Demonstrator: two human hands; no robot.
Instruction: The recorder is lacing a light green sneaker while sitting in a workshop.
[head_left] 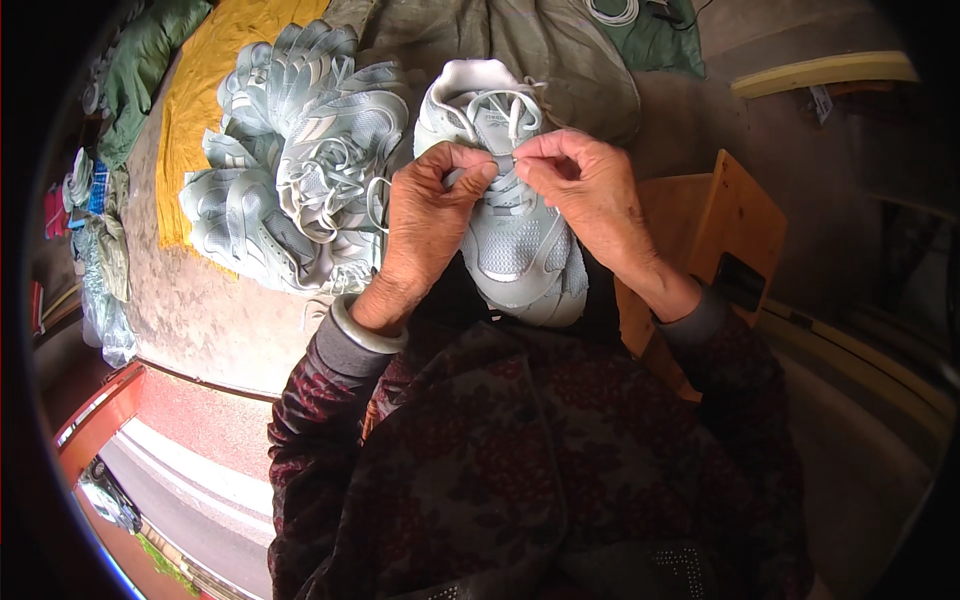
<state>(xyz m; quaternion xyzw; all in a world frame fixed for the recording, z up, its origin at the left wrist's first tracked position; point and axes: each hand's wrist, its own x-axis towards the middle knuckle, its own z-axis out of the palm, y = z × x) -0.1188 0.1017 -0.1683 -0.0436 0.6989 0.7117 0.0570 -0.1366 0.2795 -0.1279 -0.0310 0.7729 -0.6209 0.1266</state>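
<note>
Fingers of our left hand (430,208) and right hand (597,200), in the head view, pinch close on the lace (510,197) of the pale shoe (515,245), toe toward us, just before our body. It looks light and soft; its sides seem good to hold. Small dark writing marks its tongue (496,125).

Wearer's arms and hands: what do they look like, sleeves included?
Left hand and right hand: bare, no gloves. Left sleeve and right sleeve: dark with a deep-red pattern, ending in plain grey cuffs. A pale, rounded bangle circles the left wrist.
</note>
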